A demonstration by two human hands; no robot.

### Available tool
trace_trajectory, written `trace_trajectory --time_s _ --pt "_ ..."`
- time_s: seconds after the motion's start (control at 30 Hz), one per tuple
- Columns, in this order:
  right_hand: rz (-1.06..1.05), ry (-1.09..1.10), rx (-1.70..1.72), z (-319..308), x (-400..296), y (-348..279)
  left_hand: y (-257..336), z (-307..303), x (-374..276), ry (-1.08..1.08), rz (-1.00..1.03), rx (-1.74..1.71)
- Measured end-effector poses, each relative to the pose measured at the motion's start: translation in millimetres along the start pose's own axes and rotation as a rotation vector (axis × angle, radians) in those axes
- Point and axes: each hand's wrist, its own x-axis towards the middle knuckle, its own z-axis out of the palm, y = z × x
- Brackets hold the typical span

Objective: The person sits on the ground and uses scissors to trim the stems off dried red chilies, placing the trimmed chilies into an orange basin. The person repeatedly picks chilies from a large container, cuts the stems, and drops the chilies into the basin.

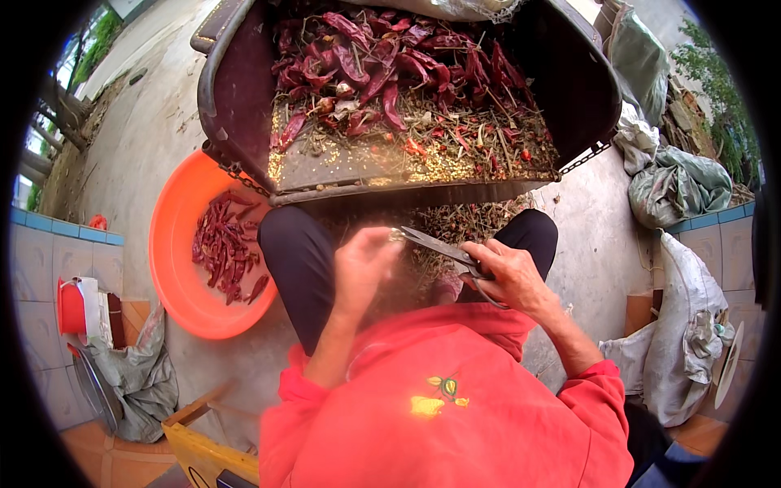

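Observation:
My right hand (512,274) grips a pair of metal scissors (436,247) by the handles, blades pointing left. Their tips meet a small pale piece (396,235) pinched in the fingertips of my left hand (363,262); blur hides what it is. Beyond my hands, dried red chili peppers (390,67) are heaped in a dark red metal cargo bed (241,91). Its lowered tailgate (341,165) carries loose seeds and stem bits. On my left stands an orange plastic basin (168,268) with dried chilies (226,250) inside.
Chains (586,160) run between the tailgate and bed sides. Stem scraps (482,213) litter the ground between my knees. White woven sacks (683,329) and a green-grey sack (677,183) stand at right. A grey sack (143,372) and a yellow wooden object (207,448) are at lower left.

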Motion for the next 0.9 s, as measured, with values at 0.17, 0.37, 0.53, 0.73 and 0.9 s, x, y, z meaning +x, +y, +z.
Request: trace_trajectory --time_s 0.17,0.37,0.53,0.73,0.9 --pt "-0.045 -0.048 -0.11 -16.3 0.1 0.3 -4.1 -1.1 0.1 0.011 0.042 0.053" --pt "-0.059 -0.102 -0.263 -31.9 5.6 -5.5 -4.8 0.2 -2.8 0.034 0.16 0.372" --pt "-0.057 -0.088 -0.226 -17.2 5.3 2.2 -17.2 1.0 1.7 0.056 0.076 0.171" --pt "0.041 -0.065 0.095 17.6 -0.1 6.0 -19.8 -2.7 2.3 0.053 0.005 0.085" --pt "0.426 -0.322 0.649 18.9 0.2 -14.4 -23.0 -1.5 4.7 0.054 0.04 0.106"
